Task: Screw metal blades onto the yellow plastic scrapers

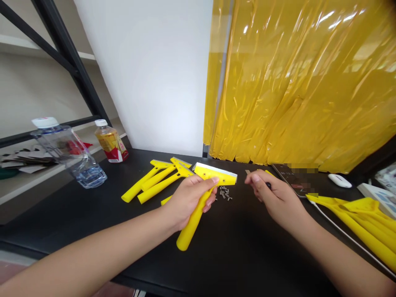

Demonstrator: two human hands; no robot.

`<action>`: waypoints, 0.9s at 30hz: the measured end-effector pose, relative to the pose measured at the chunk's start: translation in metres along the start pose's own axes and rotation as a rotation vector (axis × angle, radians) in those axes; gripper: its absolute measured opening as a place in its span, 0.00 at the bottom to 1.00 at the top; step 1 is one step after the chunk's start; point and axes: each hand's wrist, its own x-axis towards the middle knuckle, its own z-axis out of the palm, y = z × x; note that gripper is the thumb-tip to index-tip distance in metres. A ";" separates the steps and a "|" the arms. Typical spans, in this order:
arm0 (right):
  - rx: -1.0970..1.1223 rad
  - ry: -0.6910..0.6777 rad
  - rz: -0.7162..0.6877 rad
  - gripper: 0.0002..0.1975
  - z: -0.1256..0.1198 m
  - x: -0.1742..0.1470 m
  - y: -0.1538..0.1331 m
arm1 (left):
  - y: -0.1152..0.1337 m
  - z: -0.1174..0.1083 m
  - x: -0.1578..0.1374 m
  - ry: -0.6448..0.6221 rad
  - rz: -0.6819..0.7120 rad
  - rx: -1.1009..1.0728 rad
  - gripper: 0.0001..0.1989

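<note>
Yellow plastic is gripped in the left hand (188, 198): a wide-headed scraper (193, 220) is held up over the black desk (244, 251), just left of the small screws (225, 193) scattered there. The left forearm is brought in from the lower left and angled up toward the middle. The thumb is laid along the base of the scraper's head, pointing right, while the other fingers are curled behind the neck, so that the hand is closed firmly around the tool.

The right forearm is brought in from the lower right, and the right hand (274, 196) is poised well apart from the scraper, knuckles outward. Its fingers are drawn in, with the thumb pressed against the index finger. A small metal piece (247, 171) is pinched there, its thin end left projecting toward the upper left. By the knuckles a dark rounded tip (268, 185) can be seen; whether it is joined to the pinched piece cannot be told.

The scraper is tilted, its smooth, rounded handle sloped down to the lower left and its head raised to the upper right. The head is flared into a broad, flat shape, edged along the top by a silvery metal strip (216, 169) and marked by small dark spots on its face. The handle is narrowed at the neck, where it is partly hidden by the hand.
</note>
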 end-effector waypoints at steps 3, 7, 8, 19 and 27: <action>0.230 -0.089 0.047 0.16 0.010 -0.007 -0.007 | -0.001 0.003 -0.004 -0.020 0.005 0.036 0.18; 0.484 -0.187 0.142 0.16 0.020 -0.017 -0.021 | -0.002 0.007 -0.011 -0.060 0.048 0.112 0.18; 0.511 -0.187 0.157 0.16 0.021 -0.018 -0.024 | -0.002 0.008 -0.012 -0.071 0.055 0.124 0.18; 0.471 -0.196 0.181 0.20 0.018 -0.019 -0.027 | -0.002 0.006 -0.011 -0.116 0.049 0.118 0.17; 0.211 -0.145 0.070 0.22 0.014 -0.020 -0.030 | -0.004 0.004 -0.011 -0.140 0.021 0.148 0.19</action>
